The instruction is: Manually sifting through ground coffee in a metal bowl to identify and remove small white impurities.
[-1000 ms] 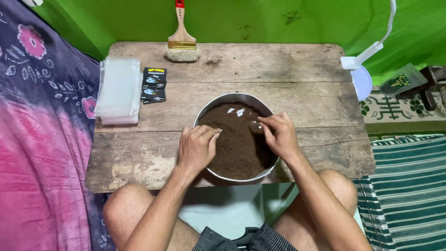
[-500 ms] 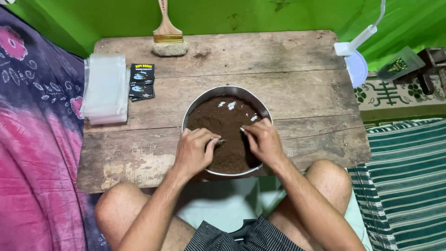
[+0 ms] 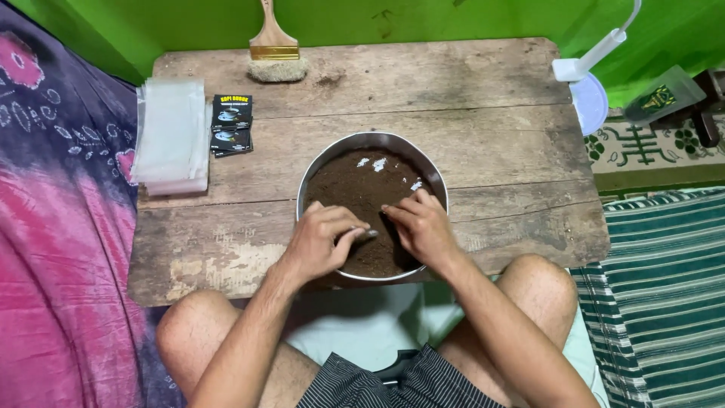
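I see both hands working low over a round metal bowl of dark brown powder that sits on a worn wooden table. My left hand curls over the near rim, its fingers pinched together around something small and pale at their tips; I judge it to be a little clear sachet, but I cannot tell for certain. My right hand sits just beside it, fingers bent and pressed down into the powder, touching or nearly touching the left fingertips. Whether it grips a scoop or only powder, I cannot tell. The two hands meet over the bowl, which I judge keeps any spill falling back inside.

The bowl is filled close to its rim, the surface uneven, with a few small white flecks lying just beyond my fingers on the far side.

Well off to the left of my left hand lies a stack of clear plastic bags, and just beside it a small pile of black printed packets. Far beyond both hands, at the table's back edge, rests a wooden-handled brush. Out past my right hand stands a white lamp base.
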